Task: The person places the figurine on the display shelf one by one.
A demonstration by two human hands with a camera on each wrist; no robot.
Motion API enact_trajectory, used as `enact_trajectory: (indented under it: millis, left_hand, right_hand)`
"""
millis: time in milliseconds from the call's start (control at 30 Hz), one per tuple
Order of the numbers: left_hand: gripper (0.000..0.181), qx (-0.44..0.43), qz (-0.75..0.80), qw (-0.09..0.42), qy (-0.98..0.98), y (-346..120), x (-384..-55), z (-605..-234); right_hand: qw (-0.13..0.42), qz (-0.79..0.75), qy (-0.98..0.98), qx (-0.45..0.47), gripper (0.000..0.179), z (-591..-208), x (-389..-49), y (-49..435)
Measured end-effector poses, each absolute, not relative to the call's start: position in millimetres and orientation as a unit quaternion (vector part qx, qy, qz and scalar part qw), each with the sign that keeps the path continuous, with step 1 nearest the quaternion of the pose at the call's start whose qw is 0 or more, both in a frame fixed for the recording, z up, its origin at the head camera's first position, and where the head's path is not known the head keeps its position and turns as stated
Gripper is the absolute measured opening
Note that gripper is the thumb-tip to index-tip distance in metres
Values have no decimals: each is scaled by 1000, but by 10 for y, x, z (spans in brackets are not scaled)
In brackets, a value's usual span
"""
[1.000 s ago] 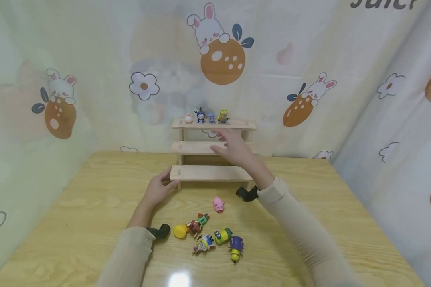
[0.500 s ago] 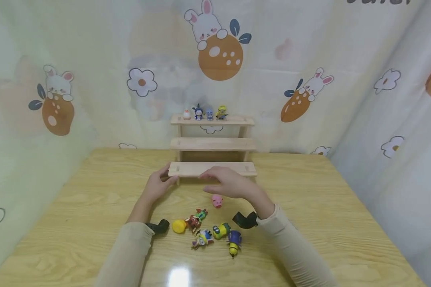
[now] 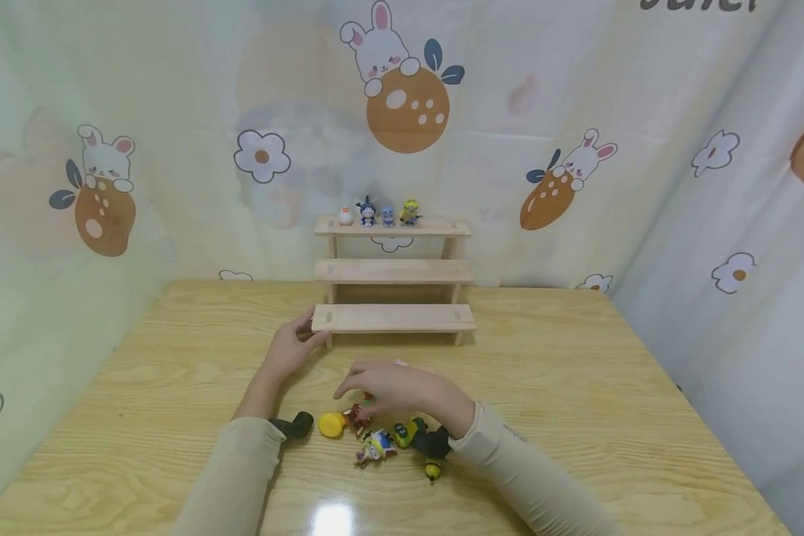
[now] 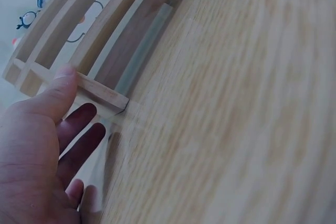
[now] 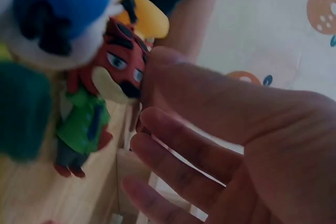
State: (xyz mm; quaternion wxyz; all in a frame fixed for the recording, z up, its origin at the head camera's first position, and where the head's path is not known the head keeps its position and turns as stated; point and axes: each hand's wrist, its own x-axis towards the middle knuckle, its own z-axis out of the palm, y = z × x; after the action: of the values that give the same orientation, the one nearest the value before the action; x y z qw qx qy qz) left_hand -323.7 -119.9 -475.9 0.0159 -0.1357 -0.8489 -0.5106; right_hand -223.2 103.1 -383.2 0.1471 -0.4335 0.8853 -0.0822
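My left hand holds the left end of the lowest step of a three-tier wooden display stand. In the left wrist view its thumb lies on the wood. My right hand hovers over the toy figures, fingers loosely bent and holding nothing. A red fox figure in a green shirt lies right beside its thumb. The yellow toy, the blue-and-white figure and a yellow-green figure lie around it. The pink pig is mostly hidden behind the right hand.
Several small figures stand on the top tier, left of its right end. Another yellow figure lies partly under the right wrist's black camera. A patterned curtain hangs behind the wooden table.
My right hand has come down from the upper tiers, past the lowest step, to the fox figure among the toys. My left hand has stayed at the stand's left end.
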Motion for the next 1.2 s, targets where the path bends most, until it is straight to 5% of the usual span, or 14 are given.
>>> enact_trajectory:
  millis: [533,1200]
  left_hand:
    - [76,-124,-513,7,-850,-1185,-3228,-4745]
    - [79,-134,-519,12,-844,-1190,-3231,-4761]
  right_hand:
    - [184,-32,889,-419,41,-3938,-2184,952]
    - [133,-143,897,-396,17,-3901,-2296,1063]
